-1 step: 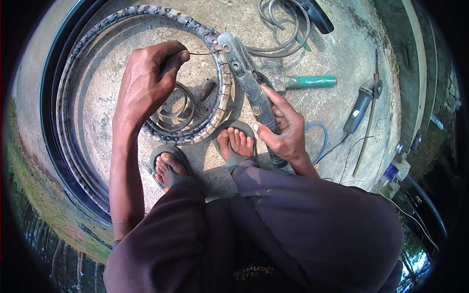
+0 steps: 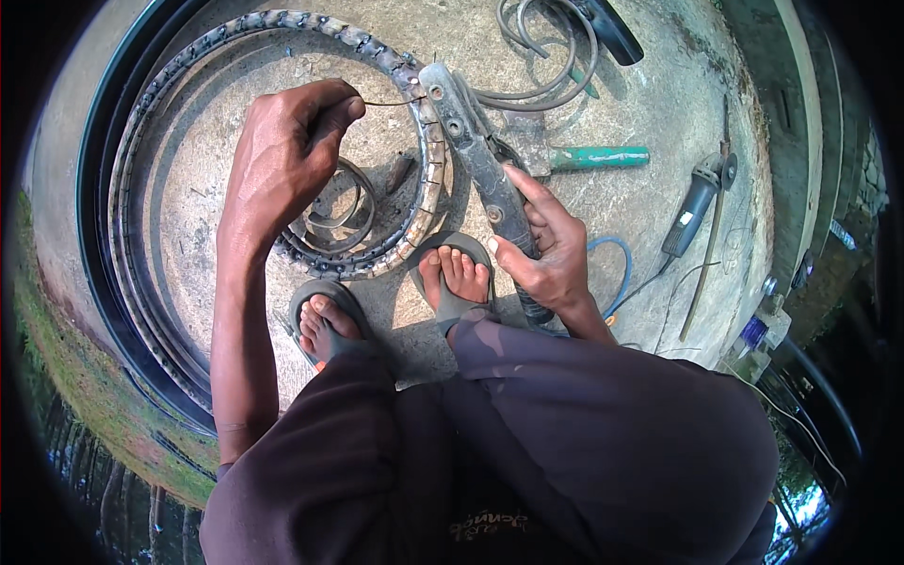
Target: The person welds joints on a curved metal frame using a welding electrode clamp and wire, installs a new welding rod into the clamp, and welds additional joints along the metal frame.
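Observation:
My right hand (image 2: 548, 247) is closed round the dark, worn grip of a welding electrode holder (image 2: 468, 146), which slants up and to the left with bolt heads along its side. My left hand (image 2: 294, 155) pinches a thin welding rod (image 2: 388, 104) between thumb and fingertips. The rod runs right to the holder's tip; I cannot tell whether the jaws grip it. Beneath lies a curved metal strip (image 2: 432, 169), bent into large loops and crossed by many cuts or weld marks along its length.
A green-handled hammer (image 2: 603, 158) lies right of the holder, with an angle grinder (image 2: 692, 212) farther right. Bent rods (image 2: 551, 96) lie at the top, and a blue cable (image 2: 625, 268) curves by my right wrist. My sandalled feet (image 2: 454, 273) stand close to the loops.

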### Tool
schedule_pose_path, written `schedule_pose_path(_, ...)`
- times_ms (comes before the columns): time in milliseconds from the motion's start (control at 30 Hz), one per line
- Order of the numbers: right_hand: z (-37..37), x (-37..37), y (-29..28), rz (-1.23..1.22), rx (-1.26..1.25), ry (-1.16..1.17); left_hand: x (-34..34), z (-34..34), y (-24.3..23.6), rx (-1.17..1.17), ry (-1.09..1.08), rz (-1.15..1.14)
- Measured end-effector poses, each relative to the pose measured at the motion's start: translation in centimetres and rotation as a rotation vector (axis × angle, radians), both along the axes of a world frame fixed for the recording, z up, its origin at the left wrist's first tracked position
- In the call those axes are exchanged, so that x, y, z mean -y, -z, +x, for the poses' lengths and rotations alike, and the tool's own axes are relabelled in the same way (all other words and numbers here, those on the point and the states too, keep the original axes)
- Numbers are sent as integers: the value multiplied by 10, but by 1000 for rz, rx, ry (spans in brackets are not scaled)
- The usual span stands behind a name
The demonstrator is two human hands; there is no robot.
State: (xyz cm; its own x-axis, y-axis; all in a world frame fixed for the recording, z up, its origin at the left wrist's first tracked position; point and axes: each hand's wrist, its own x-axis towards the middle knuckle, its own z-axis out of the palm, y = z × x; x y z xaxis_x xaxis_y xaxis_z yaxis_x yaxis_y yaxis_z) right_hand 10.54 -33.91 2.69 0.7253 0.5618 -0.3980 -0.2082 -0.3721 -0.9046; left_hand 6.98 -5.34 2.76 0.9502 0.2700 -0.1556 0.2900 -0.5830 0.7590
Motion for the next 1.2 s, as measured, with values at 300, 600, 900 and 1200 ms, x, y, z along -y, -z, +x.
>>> schedule_pose_path(300,0,1,5,-4,34,-33,0,0,-3,-25,-12,-8)
schedule_pose_path(600,-1,-1,7,-24,86,5,0,-7,12,63,-84,97)
schedule_pose_path(900,2,3,6,-57,56,-77,-1,-1,-1,-111,-45,9)
schedule_pose_path(1200,-2,0,2,9,-19,24,-22,-13,-25,-17,-187,-5)
